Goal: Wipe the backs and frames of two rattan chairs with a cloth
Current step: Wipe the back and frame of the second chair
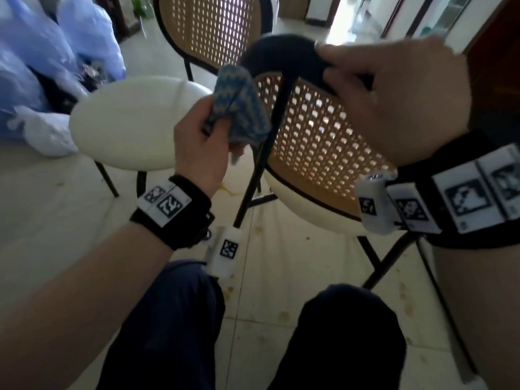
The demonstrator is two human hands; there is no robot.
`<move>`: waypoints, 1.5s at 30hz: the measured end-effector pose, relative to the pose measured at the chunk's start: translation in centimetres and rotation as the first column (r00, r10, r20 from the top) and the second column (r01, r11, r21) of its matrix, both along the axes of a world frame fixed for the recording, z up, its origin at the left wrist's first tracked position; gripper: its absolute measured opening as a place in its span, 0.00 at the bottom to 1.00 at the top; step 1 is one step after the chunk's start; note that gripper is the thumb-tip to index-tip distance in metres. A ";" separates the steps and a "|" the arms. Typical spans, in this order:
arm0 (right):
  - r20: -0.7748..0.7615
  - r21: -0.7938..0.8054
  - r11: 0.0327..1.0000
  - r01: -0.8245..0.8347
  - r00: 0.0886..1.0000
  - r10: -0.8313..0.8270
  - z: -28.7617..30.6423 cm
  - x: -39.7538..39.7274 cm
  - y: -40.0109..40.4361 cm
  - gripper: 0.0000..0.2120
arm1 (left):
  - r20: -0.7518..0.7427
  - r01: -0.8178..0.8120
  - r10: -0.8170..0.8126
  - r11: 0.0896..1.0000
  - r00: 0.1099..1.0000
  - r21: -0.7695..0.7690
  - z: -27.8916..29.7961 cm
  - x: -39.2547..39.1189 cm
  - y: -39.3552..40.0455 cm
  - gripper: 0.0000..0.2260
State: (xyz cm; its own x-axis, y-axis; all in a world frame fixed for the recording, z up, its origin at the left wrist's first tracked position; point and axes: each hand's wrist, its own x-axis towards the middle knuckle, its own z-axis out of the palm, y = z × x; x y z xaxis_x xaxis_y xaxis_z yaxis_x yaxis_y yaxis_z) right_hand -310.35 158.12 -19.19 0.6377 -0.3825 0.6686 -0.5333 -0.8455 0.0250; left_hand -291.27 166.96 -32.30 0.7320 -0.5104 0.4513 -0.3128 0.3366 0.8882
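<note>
The near rattan chair (318,136) stands right in front of me, its woven back tilted, with a dark padded top rail (281,54) and a black metal frame. My right hand (394,97) grips that top rail from above. My left hand (201,147) pinches a bunched blue patterned cloth (239,105), which hangs just left of the chair's black side frame; contact with the frame is unclear. The second rattan chair (213,26) stands behind, its cream round seat (135,122) facing me.
Blue and white plastic bags (42,66) pile up at the far left on the floor. The pale tiled floor (281,277) shows stains. My knees in dark trousers (168,319) fill the bottom. A doorway opens at the back right.
</note>
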 end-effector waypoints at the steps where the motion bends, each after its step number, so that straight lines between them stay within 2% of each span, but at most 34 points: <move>1: -0.010 0.000 1.000 0.008 1.000 -0.008 0.1 -0.2 0.1 0.17 | -0.014 -0.026 0.026 1.000 1.000 -0.009 -0.3 0.1 -0.1 0.09; 3: 0.014 -0.009 1.000 0.003 1.000 -0.003 -0.5 -0.1 0.4 0.16 | 0.014 -0.037 0.036 0.999 0.999 0.024 -1.3 0.0 -0.5 0.13; 7: 0.145 -0.216 0.973 0.083 0.988 -0.052 -3.2 1.4 1.1 0.16 | 0.204 -0.109 0.104 0.994 0.973 0.014 -2.0 -1.7 -1.5 0.18; 13: 0.343 -0.406 0.871 0.278 0.929 -0.137 -6.6 2.9 0.6 0.16 | 0.297 -0.184 0.213 0.975 0.931 -0.123 -0.1 -2.2 -3.4 0.16; 17: 0.371 -0.458 0.823 0.335 0.914 -0.166 -7.9 2.8 -0.7 0.18 | 0.448 -0.148 0.195 0.979 0.873 -0.138 -2.2 -2.1 -5.4 0.12; 21: 0.366 -0.473 0.811 0.344 0.914 -0.175 -8.9 2.6 -1.3 0.22 | 0.462 -0.143 0.145 0.989 0.875 -0.039 -5.4 -1.6 -6.2 0.08; 25: 0.368 -0.459 0.813 0.359 0.909 -0.194 -8.8 3.0 -1.3 0.25 | 0.418 -0.162 0.144 0.987 0.897 0.007 -4.6 -1.9 -6.2 0.07; 28: 0.354 -0.462 0.819 0.341 0.917 -0.182 -8.9 2.8 -1.2 0.27 | 0.365 -0.167 0.179 0.984 0.914 -0.065 -2.1 -2.1 -6.3 0.10; 32: 0.346 -0.461 0.828 0.319 0.924 -0.163 -8.8 2.7 -1.5 0.29 | 0.265 -0.010 0.054 0.986 0.963 -0.165 -1.4 -3.3 -6.4 0.15; 37: 0.337 -0.426 0.852 0.306 0.927 -0.165 -8.7 3.3 -2.3 0.29 | 0.323 -0.048 0.048 0.999 0.945 -0.008 -4.1 -2.4 -7.0 0.10; 40: 0.329 -0.397 0.859 0.322 0.924 -0.194 -8.5 3.7 -3.0 0.29 | 0.297 -0.055 0.029 0.995 0.955 0.078 -3.9 -1.6 -7.7 0.09; 45: 0.320 -0.395 0.867 0.303 0.930 -0.179 -8.5 3.6 -4.2 0.28 | 0.218 0.019 -0.013 1.000 0.976 -0.025 -1.6 -1.5 -8.8 0.11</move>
